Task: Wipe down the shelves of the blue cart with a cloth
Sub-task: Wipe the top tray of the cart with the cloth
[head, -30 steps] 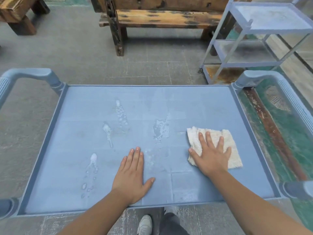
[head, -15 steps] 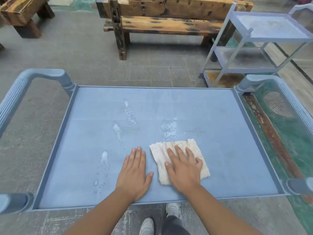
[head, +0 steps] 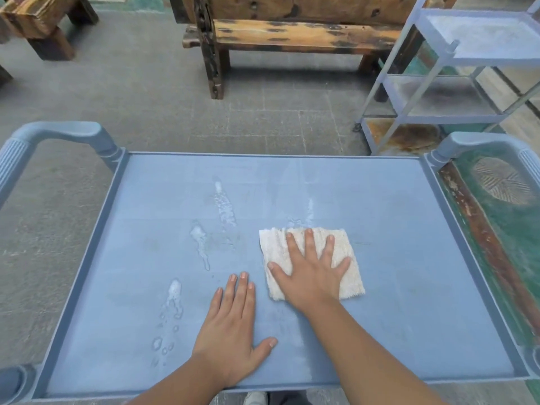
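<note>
Pressing flat with fingers spread, the right hand (head: 314,273) lies on a white cloth (head: 347,283) just right of the frame's centre, palm down, nothing gripped. The left hand (head: 233,337) rests beside it at lower centre, also flat and relaxed with fingers straight, palm on the bare top shelf (head: 409,287) of the blue cart, its fingertips close to the cloth's lower left corner but not touching it. The cloth is a roughly square, nubbly towel lying flat on the shelf. Left of the hands, wet streaks and droplets (head: 172,311) run across the shelf toward the upper middle. The cart's ribbed handles show at the left edge (head: 17,159) and the right edge (head: 529,162) of the frame. Beyond the cart, a grey paved floor (head: 146,92) stretches to a weathered wooden bench (head: 292,33) at top centre. A second, three-tier cart (head: 455,83) stands at upper right.
</note>
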